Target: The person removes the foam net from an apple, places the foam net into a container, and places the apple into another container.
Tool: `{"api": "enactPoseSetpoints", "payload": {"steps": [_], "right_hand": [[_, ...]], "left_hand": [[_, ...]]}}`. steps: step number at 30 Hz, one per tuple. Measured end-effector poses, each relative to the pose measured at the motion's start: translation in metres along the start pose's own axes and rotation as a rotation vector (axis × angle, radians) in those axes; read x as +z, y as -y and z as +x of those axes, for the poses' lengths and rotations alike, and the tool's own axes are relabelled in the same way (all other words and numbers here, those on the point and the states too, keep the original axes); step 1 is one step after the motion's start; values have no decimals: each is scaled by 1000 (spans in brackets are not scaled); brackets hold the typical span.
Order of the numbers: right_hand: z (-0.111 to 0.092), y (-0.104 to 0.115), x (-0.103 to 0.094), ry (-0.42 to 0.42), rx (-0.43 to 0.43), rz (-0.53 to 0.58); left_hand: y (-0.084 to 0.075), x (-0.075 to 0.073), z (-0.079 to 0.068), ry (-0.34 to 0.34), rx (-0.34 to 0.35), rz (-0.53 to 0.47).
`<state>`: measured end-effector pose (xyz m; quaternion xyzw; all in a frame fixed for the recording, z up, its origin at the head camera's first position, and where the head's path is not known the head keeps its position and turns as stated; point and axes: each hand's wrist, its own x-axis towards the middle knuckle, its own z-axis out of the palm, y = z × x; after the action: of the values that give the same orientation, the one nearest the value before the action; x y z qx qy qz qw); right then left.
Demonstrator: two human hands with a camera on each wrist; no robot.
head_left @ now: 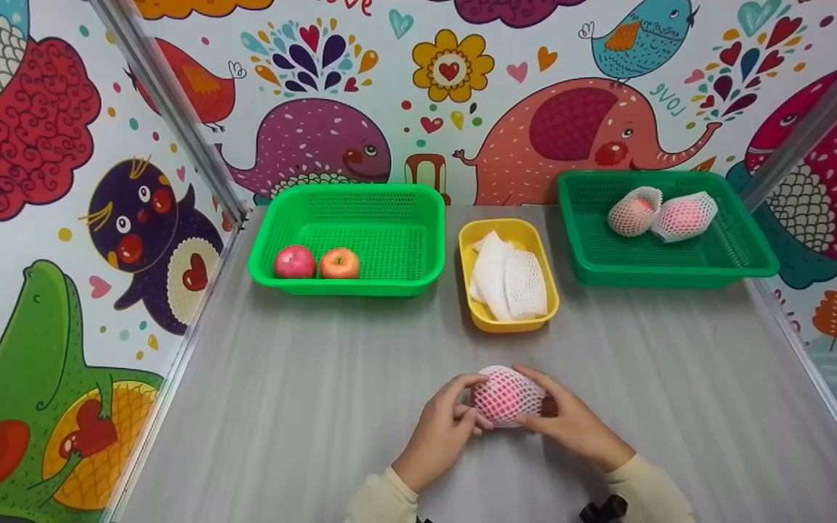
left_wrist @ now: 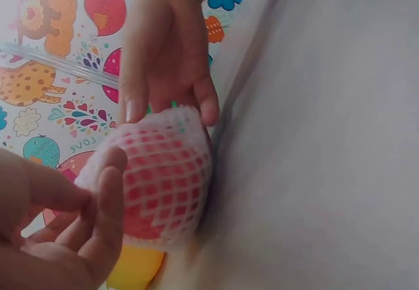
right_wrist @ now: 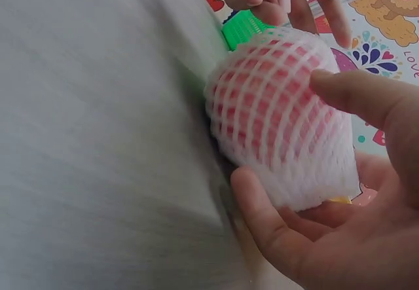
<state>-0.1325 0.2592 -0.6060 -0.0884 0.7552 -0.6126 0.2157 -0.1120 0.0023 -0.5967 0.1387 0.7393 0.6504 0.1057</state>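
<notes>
An apple in a white foam net (head_left: 509,396) is between the two hands, low over the table at front centre. Its red skin shows through the stretched mesh. My right hand (head_left: 577,423) grips it from the right, thumb and fingers spread around the net (right_wrist: 281,107). On the other side, my left hand (head_left: 439,430) pinches the edge of the net; in the left wrist view the left fingertips (left_wrist: 108,179) meet at the mesh. A yellow basket (head_left: 511,325) beyond the hands holds white foam nets (head_left: 509,280).
A light green basket (head_left: 404,283) at back left holds two bare apples (head_left: 339,263). The dark green basket (head_left: 651,276) at back right contains two netted apples (head_left: 684,216). Cartoon-printed panels border the grey table (head_left: 302,407) at the back and sides.
</notes>
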Motion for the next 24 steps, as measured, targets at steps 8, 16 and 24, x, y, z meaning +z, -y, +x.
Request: {"api": "enactPoseSetpoints", "payload": {"steps": [8,16,24], "right_hand": [[1,-6,1,19,-39,1],[1,-7,2,22,-99,-7],[1,-7,6,-33,-103,-122]], "left_hand": [[4,-1,4,-121,112,341],[11,-10,7,-123,188,366],[15,-8,8,-39,118,239]]}}
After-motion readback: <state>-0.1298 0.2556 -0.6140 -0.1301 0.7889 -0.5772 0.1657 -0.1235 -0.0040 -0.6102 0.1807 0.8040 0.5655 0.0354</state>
